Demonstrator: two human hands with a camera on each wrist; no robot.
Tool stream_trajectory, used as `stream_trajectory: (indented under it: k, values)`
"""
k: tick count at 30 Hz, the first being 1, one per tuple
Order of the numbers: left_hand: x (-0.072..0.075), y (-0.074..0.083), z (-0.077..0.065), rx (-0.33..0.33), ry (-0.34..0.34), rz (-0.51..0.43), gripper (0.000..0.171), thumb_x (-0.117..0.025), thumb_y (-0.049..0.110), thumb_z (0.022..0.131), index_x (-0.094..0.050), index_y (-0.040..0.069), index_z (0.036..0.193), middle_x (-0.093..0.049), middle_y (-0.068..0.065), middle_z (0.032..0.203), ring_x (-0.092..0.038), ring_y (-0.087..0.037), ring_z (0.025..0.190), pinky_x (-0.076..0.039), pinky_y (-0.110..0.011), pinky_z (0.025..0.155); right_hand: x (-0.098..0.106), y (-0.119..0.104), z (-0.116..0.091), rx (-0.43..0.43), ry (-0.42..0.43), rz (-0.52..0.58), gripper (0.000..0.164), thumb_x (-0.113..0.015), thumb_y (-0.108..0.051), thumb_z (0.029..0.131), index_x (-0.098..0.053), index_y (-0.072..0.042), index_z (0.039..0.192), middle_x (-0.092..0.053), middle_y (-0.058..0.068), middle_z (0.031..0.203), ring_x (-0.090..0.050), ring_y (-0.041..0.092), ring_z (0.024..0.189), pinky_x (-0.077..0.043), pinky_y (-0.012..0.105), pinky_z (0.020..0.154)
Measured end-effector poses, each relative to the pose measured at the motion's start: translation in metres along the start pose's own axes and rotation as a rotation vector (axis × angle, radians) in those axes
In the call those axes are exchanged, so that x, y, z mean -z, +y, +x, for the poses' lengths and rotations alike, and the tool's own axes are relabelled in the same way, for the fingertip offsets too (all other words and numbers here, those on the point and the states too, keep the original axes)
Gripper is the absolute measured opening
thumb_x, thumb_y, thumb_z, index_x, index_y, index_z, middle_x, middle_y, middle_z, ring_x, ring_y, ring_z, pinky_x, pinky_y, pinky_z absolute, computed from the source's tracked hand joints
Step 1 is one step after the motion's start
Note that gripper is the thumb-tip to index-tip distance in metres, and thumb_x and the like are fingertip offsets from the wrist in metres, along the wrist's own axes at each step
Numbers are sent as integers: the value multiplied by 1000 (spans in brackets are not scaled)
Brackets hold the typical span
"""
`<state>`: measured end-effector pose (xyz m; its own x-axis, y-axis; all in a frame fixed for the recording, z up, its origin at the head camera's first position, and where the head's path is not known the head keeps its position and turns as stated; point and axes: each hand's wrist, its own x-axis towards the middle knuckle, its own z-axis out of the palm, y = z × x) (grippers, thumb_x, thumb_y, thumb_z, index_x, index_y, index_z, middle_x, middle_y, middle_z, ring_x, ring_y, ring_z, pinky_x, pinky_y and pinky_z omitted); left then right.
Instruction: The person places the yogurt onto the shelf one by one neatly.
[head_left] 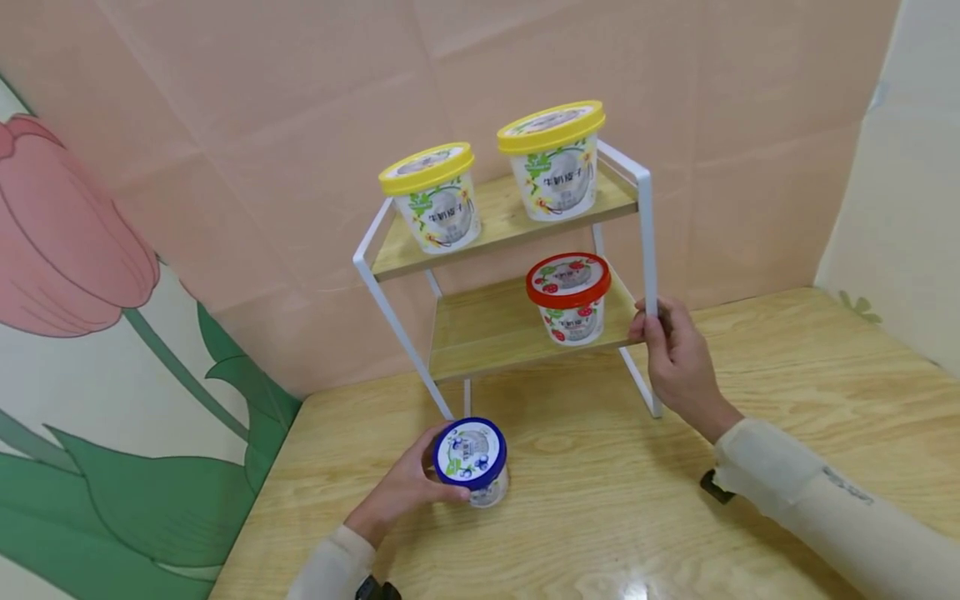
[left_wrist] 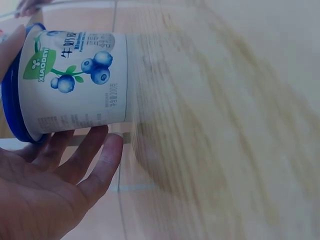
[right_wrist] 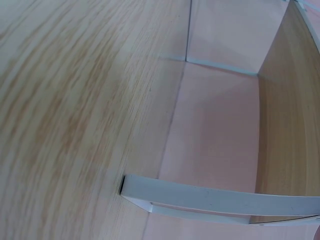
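Note:
A white tub with a blue lid [head_left: 471, 454], printed with blueberries, stands upright at the table's front left of the rack. My left hand [head_left: 408, 482] holds it from the left, thumb in front and fingers behind. In the left wrist view the blueberry tub [left_wrist: 75, 80] has its base at or just above the tabletop; I cannot tell which. My right hand [head_left: 684, 367] grips the right front post of a two-tier rack [head_left: 480, 329] at lower-board height. The right wrist view shows the rack's white foot [right_wrist: 200, 195], with the hand almost wholly out of frame.
Two yellow-lidded tubs, left [head_left: 442, 204] and right [head_left: 555, 167], stand on the upper board. A red-lidded tub [head_left: 572, 292] sits toward the right of the lower board. The wood-grain table [head_left: 585, 517] meets a pink backdrop [head_left: 285, 208] behind the rack.

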<state>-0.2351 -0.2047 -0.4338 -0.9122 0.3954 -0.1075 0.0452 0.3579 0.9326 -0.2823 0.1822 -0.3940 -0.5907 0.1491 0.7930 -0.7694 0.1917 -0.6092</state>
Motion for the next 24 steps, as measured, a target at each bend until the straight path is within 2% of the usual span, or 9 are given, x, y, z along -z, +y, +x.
stream_trajectory:
  k: [6, 14, 20, 24]
  values:
    - [-5, 4, 1, 27, 18, 13, 98, -90, 14, 71, -35, 20, 152, -49, -10, 145, -51, -26, 126, -46, -32, 99, 2, 3, 1, 22, -21, -26, 20, -40, 5, 103, -48, 16, 118, -56, -8, 95, -59, -2, 87, -53, 7, 79]
    - [-6, 4, 0, 5, 14, 25, 101, -90, 14, 71, -33, 21, 153, -48, -11, 146, -51, -29, 126, -47, -32, 98, -1, 1, 0, 15, -6, -3, 21, -40, 6, 102, -49, 16, 118, -58, -7, 93, -60, 1, 85, -53, 9, 78]
    - [-8, 4, 1, 21, 20, 20, 103, -90, 16, 71, -31, 22, 155, -48, -13, 146, -53, -28, 123, -48, -30, 96, -1, 1, 1, 14, -2, 4, 21, -41, 6, 102, -49, 16, 118, -58, -6, 93, -60, 1, 85, -54, 9, 78]
    - [-10, 3, 1, 12, 17, -3, 103, -90, 13, 72, -30, 19, 155, -48, -14, 147, -51, -29, 128, -46, -37, 105, 0, 1, 1, 15, -9, -1, 20, -41, 6, 102, -49, 16, 118, -58, -5, 93, -60, 0, 86, -53, 8, 78]
